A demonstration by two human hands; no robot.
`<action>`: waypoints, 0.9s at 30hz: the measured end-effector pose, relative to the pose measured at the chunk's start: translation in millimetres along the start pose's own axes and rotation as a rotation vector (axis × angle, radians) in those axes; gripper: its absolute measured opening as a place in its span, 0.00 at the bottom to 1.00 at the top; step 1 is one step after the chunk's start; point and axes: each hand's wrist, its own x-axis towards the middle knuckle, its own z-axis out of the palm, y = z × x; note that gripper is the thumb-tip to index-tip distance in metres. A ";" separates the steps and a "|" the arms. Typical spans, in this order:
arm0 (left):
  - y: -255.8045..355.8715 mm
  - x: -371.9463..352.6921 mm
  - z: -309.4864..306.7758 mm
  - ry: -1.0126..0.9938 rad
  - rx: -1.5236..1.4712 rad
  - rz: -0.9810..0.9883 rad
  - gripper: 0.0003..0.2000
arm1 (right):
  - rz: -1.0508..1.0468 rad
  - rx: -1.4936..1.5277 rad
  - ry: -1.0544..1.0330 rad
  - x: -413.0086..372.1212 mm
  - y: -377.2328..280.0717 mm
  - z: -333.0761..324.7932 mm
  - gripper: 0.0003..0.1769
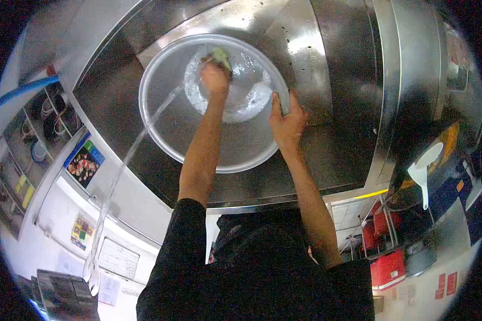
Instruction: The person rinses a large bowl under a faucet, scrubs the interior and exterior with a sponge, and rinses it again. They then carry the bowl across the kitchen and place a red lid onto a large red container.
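Note:
A large round metal basin (160,144) stands tilted in the steel sink (353,80), with foamy water (260,93) in its bottom. My left hand (216,79) reaches down inside it, its fingers closed around a blurred yellow-green scrubbing sponge (219,55) pressed near the far inner wall. On the right side, my right hand (289,120) grips the basin's rim, thumb inside and fingers over the outer edge. A clear stream of water (139,139) runs from the lower left across the rim into the basin, beside my left forearm.
Left of the sink are a blue hose (27,91) and a shelf (35,115) with small items. A white ladle-like utensil (423,179) is at the right. Red containers (386,269) stand low at the right, and a dark object (64,294) sits at lower left.

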 end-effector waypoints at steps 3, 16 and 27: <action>-6.5 6.7 4.7 0.085 0.599 0.567 0.16 | 0.004 0.048 0.006 -3.6 0.4 4.5 0.09; -21.9 22.7 -0.5 -0.160 0.687 0.574 0.14 | 0.037 0.066 0.034 -11.8 10.6 16.9 0.11; -96.6 -132.2 -51.3 -0.389 1.196 -0.062 0.24 | 0.045 0.152 -0.019 -26.4 -4.1 35.8 0.10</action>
